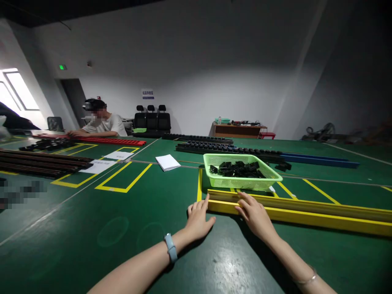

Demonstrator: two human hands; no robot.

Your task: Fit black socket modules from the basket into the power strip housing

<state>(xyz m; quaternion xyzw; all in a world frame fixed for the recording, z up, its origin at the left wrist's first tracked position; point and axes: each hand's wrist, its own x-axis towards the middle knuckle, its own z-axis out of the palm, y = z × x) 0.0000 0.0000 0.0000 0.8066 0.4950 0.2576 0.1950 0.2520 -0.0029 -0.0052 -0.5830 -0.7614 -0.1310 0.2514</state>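
A long yellow U-shaped channel (306, 215) lies on the green table, running from the middle out past the right edge of the head view. At its left end is my left hand (198, 219), thumb apart from the fingers and index fingertip against the channel's end. My right hand (255, 215) grips the channel farther right, with fingers over the near wall into the groove and thumb on the outer side. Just behind the channel stands a light green plastic basket (211, 176), holding many small black parts (239, 168).
Blue and black rails (318, 159) lie behind the basket, with loose black pieces (283, 166) near its right end. White paper (168, 162) rests left of the basket. Dark rails (39, 161) lie farther left. Across the table, a person (110, 124) works at a red rail (122, 141).
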